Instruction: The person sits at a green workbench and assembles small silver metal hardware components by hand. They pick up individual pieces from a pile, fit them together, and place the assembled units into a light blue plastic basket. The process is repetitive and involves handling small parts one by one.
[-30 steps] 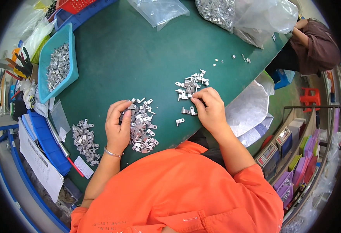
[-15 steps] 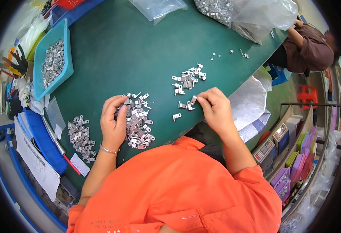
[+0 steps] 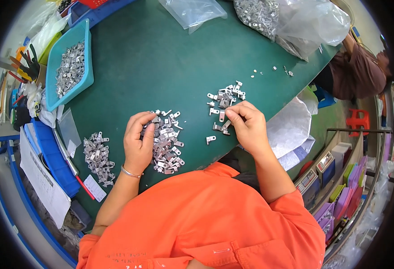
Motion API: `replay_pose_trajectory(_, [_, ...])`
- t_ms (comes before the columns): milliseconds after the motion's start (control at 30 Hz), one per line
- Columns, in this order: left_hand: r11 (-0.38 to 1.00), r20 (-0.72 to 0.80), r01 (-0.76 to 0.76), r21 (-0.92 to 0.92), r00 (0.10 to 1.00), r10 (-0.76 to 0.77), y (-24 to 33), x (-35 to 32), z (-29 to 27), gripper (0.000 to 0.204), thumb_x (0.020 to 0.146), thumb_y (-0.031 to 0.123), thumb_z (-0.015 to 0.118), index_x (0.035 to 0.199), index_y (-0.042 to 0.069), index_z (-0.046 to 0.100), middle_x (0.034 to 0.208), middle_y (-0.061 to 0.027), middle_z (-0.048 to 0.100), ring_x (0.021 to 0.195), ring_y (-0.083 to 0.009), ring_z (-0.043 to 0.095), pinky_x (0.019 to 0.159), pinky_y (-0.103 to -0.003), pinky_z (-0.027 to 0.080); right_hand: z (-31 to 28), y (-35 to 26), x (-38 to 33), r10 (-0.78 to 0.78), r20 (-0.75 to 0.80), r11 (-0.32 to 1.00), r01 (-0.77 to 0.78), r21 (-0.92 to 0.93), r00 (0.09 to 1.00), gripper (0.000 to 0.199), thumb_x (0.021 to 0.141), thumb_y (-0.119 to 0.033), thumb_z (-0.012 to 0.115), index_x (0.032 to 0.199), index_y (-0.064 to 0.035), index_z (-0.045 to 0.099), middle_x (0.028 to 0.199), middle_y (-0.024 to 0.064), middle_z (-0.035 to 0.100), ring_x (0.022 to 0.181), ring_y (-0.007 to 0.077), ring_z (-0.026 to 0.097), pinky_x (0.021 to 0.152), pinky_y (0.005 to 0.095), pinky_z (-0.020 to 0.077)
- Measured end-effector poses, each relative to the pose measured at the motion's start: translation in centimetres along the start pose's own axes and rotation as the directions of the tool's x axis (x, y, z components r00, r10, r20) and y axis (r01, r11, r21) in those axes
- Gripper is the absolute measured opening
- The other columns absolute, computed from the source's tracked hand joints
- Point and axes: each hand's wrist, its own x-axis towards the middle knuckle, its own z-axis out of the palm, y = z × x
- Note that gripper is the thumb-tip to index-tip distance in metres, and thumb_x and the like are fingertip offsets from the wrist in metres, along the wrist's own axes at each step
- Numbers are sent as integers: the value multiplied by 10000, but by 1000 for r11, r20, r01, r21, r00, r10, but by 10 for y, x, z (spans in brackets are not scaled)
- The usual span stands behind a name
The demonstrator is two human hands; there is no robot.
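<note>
Green table (image 3: 161, 67), cluttered workshop; left hand (image 3: 138, 143) fingers curled on bracket pile (image 3: 166, 145), right hand (image 3: 247, 127) pinching bracket (image 3: 226, 125)

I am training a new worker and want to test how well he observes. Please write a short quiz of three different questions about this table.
1. True or false: the blue basket holds metal parts.
2. What does the left hand rest on? A) a clear bag B) a pile of metal parts C) pliers
3. Fill in: the right hand pinches a small metal ____ between its fingertips.

Key
1. True.
2. B: it lies on the middle pile on the green table.
3. Part, beside the small pile.
</note>
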Motion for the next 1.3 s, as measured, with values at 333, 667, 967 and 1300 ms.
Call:
replay_pose_trajectory(333, [1000, -4, 0, -17, 1000, 0, 1, 0, 0, 167, 879, 28, 573, 1030, 0, 640, 1056, -132, 618, 988, -254, 603, 867, -317, 468, 9, 1, -10, -365, 123, 888, 384, -253, 923, 22, 779, -76, 689, 791, -59, 682, 753, 52, 571, 713, 253, 531, 655, 355, 433])
replay_pose_trajectory(667, [1000, -30, -16, -16, 999, 15, 1, 1, -1, 159, 875, 35, 581, 1018, 5, 643, 1041, -129, 626, 965, -262, 611, 855, -318, 473, 18, 7, 9, -317, 59, 841, 309, -443, 947, 68, 728, -38, 704, 775, -55, 658, 790, 37, 562, 801, 244, 550, 716, 360, 420])
replay_pose_trajectory(967, [1000, -28, -28, -10, 999, 27, -1, -1, 0, 158, 873, 32, 584, 1018, 6, 641, 1037, -129, 626, 967, -265, 610, 857, -325, 472, 12, 3, -2, -518, -77, 847, 499, -182, 852, 151, 706, 75, 709, 793, -11, 621, 863, 89, 647, 730, 235, 637, 632, 300, 530])
replay_pose_trajectory(1300, [1000, 13, -16, -6, 1000, 16, -2, -1, -2, 180, 888, 22, 563, 1056, 3, 627, 1085, -116, 614, 1019, -229, 591, 895, -299, 453, 19, 1, 12, -574, 104, 753, 574, -321, 812, 97, 721, -61, 731, 799, -64, 674, 824, 39, 625, 763, 229, 578, 681, 340, 429])
